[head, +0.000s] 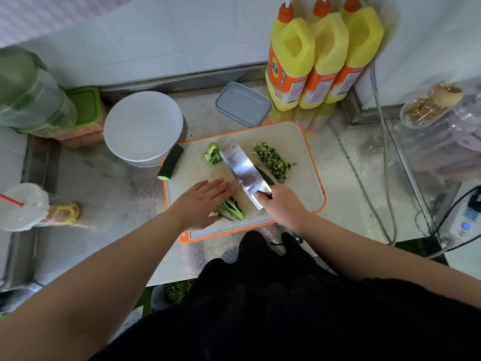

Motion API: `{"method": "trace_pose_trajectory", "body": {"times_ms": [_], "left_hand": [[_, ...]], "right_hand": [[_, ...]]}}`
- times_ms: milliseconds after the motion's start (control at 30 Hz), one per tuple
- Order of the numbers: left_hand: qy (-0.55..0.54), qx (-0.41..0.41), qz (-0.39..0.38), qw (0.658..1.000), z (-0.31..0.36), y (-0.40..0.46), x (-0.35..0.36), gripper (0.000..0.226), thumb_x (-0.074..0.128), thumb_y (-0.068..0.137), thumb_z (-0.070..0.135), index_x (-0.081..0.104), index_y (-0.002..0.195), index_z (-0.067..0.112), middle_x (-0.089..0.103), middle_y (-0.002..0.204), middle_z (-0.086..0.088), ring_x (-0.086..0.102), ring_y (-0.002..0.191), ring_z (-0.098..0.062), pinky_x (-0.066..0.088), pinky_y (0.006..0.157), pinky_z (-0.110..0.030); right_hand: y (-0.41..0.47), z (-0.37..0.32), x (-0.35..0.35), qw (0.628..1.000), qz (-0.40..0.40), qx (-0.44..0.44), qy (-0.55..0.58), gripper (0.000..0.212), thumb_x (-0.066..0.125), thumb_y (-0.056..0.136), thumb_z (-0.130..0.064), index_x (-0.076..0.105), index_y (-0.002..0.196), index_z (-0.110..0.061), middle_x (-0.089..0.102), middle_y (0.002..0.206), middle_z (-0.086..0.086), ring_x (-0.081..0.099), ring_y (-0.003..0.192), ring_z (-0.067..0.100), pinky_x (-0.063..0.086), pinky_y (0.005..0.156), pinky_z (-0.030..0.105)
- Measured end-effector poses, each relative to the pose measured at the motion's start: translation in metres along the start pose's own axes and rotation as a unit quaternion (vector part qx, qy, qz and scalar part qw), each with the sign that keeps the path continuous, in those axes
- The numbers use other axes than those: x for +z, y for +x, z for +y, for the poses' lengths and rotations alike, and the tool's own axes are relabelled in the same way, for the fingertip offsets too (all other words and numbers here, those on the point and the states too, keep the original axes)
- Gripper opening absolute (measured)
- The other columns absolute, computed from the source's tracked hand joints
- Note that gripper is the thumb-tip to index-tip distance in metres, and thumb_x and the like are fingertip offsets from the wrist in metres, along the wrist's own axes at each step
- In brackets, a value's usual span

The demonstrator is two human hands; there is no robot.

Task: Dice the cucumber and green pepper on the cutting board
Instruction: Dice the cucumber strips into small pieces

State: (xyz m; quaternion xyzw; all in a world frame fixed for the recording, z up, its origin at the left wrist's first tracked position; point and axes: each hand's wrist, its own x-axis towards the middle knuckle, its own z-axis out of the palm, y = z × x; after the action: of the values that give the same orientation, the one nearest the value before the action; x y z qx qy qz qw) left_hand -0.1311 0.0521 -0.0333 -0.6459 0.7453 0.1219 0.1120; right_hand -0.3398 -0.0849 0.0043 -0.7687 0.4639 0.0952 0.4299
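We've got the left hand (205,203) spread flat, fingers straight, pressing on the cucumber strips (232,210) at the near edge of the cutting board (299,142), while the right hand (282,204) grips the cleaver (243,170) by its handle, blade tilted just right of the strips. Diced cucumber (272,161) is piled on the board's right side, green pepper pieces (213,153) near its far-left part, and a cucumber chunk (170,162) overhangs the board's left edge onto the metal tabletop (109,194).
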Motion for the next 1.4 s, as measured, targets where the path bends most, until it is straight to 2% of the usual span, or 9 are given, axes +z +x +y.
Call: {"method": "trace_pose_trajectory", "body": {"times_ms": [133,233,300,400,500,600,900,1100,1400], "left_hand": [[0.012,0.046,0.014,0.999,-0.003,0.006,-0.007,0.084,0.077,0.073,0.044,0.043,0.145,0.021,0.043,0.15,-0.004,0.043,0.136,-0.026,0.039,0.106,-0.042],[0.049,0.069,-0.047,0.995,0.001,0.012,-0.004,0.072,0.053,0.094,0.043,0.015,0.154,0.031,0.011,0.162,0.005,0.008,0.15,-0.02,0.01,0.119,-0.039],[0.055,0.072,-0.069,0.994,0.0,0.015,-0.005,0.068,0.048,0.097,0.041,0.012,0.155,0.032,0.008,0.163,0.007,0.002,0.15,-0.018,0.003,0.119,-0.037],[0.037,0.083,-0.045,0.995,0.0,0.014,-0.014,0.063,0.062,0.09,0.036,0.038,0.147,0.026,0.036,0.153,-0.001,0.029,0.143,-0.024,0.023,0.116,-0.038],[0.022,0.086,0.009,0.996,-0.001,0.015,-0.014,0.056,0.082,0.071,0.032,0.065,0.123,0.02,0.063,0.121,-0.004,0.061,0.112,-0.027,0.05,0.094,-0.038],[0.01,0.071,0.026,0.997,0.003,0.018,-0.014,0.053,0.086,0.066,0.033,0.068,0.113,0.015,0.066,0.11,-0.005,0.065,0.1,-0.027,0.055,0.084,-0.036],[-0.035,-0.005,0.001,0.999,0.009,0.017,-0.008,0.038,0.066,0.084,0.034,0.064,0.113,0.01,0.062,0.105,-0.009,0.056,0.089,-0.028,0.053,0.076,-0.038],[-0.077,-0.132,-0.007,0.988,0.025,0.02,-0.007,0.041,0.048,0.095,0.04,0.053,0.124,0.013,0.052,0.122,-0.005,0.048,0.108,-0.023,0.042,0.089,-0.032],[-0.216,-0.371,-0.006,0.903,0.059,0.03,-0.014,0.031,0.051,0.094,0.034,0.051,0.114,0.011,0.05,0.115,-0.007,0.049,0.105,-0.025,0.038,0.07,-0.032]], "right_hand": [[-0.001,-0.001,0.001,1.0,-0.011,-0.009,-0.009,0.045,0.048,0.094,-0.046,0.034,0.065,-0.014,0.034,0.058,-0.001,0.034,0.052,0.016,0.027,0.05,0.029],[-0.002,-0.001,0.0,1.0,-0.009,-0.012,-0.002,0.046,0.048,0.094,-0.046,0.033,0.065,-0.013,0.032,0.058,0.0,0.033,0.052,0.016,0.027,0.051,0.029],[-0.002,0.0,-0.001,1.0,-0.01,-0.009,-0.003,0.045,0.047,0.094,-0.046,0.033,0.066,-0.014,0.033,0.058,0.0,0.033,0.052,0.016,0.027,0.05,0.029],[-0.002,0.002,-0.004,1.0,-0.01,-0.002,0.003,0.045,0.047,0.094,-0.046,0.034,0.067,-0.014,0.034,0.058,0.0,0.034,0.051,0.017,0.029,0.051,0.029],[-0.002,0.004,-0.006,1.0,-0.006,0.004,0.009,0.044,0.048,0.094,-0.045,0.034,0.067,-0.014,0.035,0.059,0.001,0.035,0.051,0.018,0.03,0.051,0.03],[-0.002,0.006,-0.007,1.0,0.0,0.009,0.012,0.043,0.048,0.093,-0.044,0.034,0.067,-0.014,0.036,0.059,0.001,0.036,0.051,0.018,0.032,0.051,0.029],[-0.001,0.009,-0.005,1.0,0.003,0.01,0.011,0.044,0.049,0.093,-0.044,0.033,0.065,-0.014,0.033,0.058,0.0,0.035,0.05,0.018,0.029,0.05,0.028],[0.0,0.01,-0.008,0.999,0.004,0.013,0.034,0.044,0.049,0.092,-0.046,0.037,0.066,-0.013,0.037,0.055,-0.001,0.039,0.047,0.017,0.032,0.049,0.028],[0.004,0.011,-0.017,0.999,0.026,0.017,0.042,0.049,0.052,0.093,-0.044,0.031,0.058,-0.016,0.029,0.051,-0.003,0.029,0.045,0.013,0.023,0.047,0.026]]}}
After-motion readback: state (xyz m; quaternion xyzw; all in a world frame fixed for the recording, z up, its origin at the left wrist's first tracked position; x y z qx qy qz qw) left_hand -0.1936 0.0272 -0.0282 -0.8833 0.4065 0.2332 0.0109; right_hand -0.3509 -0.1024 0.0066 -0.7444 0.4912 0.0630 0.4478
